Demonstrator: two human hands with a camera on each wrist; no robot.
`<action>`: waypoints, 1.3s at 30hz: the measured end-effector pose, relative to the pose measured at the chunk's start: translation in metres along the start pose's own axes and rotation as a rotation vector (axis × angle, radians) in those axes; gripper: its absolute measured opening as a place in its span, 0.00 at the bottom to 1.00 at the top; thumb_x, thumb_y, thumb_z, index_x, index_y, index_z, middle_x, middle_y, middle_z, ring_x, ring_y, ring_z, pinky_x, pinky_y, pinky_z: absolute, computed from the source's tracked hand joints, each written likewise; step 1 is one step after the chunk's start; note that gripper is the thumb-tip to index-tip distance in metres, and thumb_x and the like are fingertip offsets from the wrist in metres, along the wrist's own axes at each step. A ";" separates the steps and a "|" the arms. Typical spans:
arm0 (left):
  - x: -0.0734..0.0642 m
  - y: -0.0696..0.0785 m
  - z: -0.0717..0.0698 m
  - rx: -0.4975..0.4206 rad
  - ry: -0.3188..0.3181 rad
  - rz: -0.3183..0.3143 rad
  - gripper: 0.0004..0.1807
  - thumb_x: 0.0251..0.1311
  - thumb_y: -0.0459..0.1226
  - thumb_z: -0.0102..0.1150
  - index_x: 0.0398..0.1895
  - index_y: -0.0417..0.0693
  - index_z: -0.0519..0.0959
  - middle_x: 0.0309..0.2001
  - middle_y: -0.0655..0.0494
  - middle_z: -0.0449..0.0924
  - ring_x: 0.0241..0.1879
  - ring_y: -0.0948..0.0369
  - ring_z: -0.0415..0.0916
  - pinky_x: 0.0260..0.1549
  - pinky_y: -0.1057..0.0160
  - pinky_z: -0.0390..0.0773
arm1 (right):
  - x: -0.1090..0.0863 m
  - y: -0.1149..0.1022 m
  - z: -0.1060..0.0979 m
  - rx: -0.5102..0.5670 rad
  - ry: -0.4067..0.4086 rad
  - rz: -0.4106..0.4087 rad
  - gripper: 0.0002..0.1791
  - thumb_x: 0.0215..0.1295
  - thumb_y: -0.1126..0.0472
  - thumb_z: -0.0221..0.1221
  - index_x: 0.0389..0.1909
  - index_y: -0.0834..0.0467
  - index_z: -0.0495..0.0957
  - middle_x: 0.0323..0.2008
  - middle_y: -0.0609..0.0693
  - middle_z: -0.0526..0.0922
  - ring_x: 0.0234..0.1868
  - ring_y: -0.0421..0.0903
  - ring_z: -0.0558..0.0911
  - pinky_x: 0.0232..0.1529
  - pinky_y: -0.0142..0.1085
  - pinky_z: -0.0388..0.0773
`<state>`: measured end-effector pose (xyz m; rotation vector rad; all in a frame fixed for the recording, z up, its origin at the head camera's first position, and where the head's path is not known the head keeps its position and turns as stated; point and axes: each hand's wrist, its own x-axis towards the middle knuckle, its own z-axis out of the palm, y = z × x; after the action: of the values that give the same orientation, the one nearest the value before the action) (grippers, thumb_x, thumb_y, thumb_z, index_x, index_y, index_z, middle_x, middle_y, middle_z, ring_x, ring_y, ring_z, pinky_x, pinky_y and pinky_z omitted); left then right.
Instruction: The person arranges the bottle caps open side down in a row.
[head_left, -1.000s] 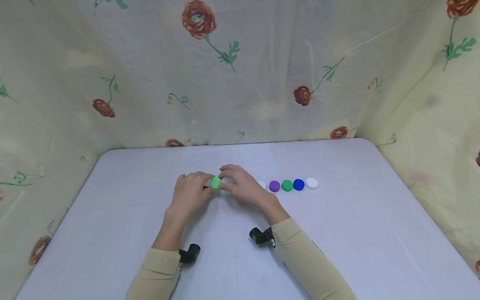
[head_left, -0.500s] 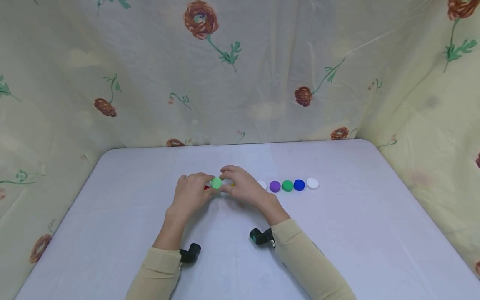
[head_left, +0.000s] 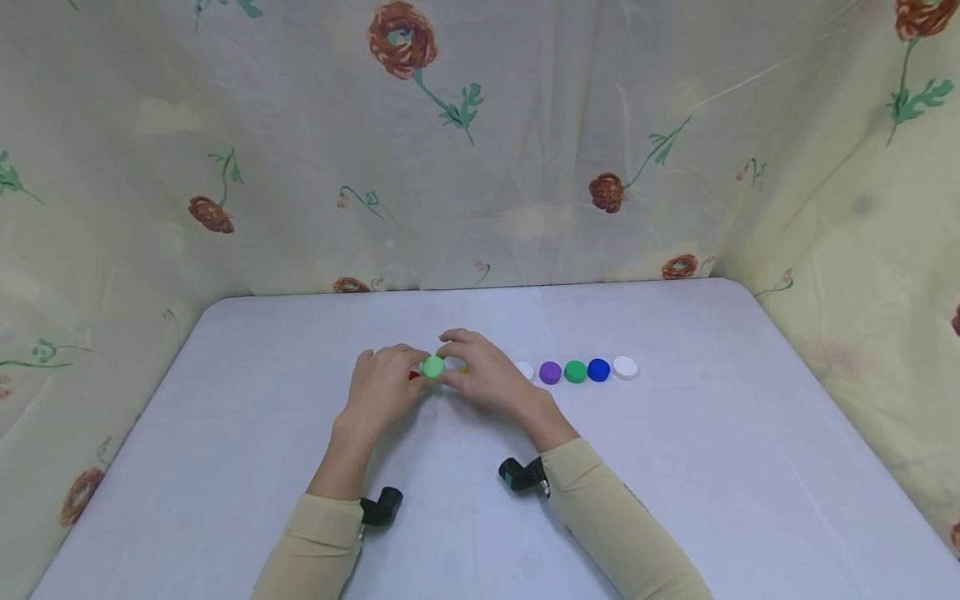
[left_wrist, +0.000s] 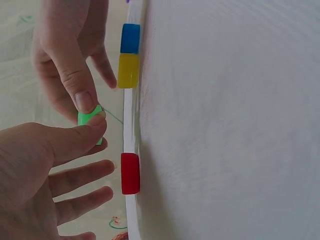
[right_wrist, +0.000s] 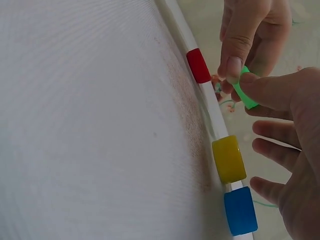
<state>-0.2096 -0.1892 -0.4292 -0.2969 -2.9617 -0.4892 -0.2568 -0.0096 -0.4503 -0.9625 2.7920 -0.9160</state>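
A light green round cap [head_left: 432,367] is held up off the table between both hands. My left hand [head_left: 380,387] pinches its left side with thumb and index finger, the other fingers spread in the left wrist view. From the other side, my right hand [head_left: 487,371] pinches it between thumb and index finger. Below the left hand a red cap [left_wrist: 130,173] rests on the table. A yellow cap [right_wrist: 229,159] and a blue cap [right_wrist: 240,211] stand side by side below the right hand, which mostly hides them in the head view.
Right of the hands, a row on the white table [head_left: 675,483] holds a partly hidden white cap [head_left: 526,369], a purple cap [head_left: 550,372], a green cap [head_left: 575,372], a dark blue cap [head_left: 598,370] and another white cap [head_left: 625,367]. Flowered cloth [head_left: 495,208] surrounds the table's back and sides.
Both hands keep their grip on the light green cap and stay almost in place. A little more of the yellow cap shows beside the right hand than a second ago.
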 end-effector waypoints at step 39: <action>0.003 0.007 0.009 0.035 -0.066 -0.051 0.15 0.58 0.46 0.70 0.47 0.52 0.87 0.48 0.53 0.86 0.48 0.52 0.83 0.52 0.44 0.74 | 0.001 0.004 0.004 -0.017 -0.069 0.070 0.15 0.65 0.54 0.64 0.48 0.56 0.85 0.62 0.53 0.79 0.69 0.51 0.72 0.72 0.45 0.67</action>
<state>-0.2123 -0.1794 -0.4346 -0.2391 -3.0454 -0.4408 -0.2590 -0.0095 -0.4555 -0.8755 2.7606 -0.8354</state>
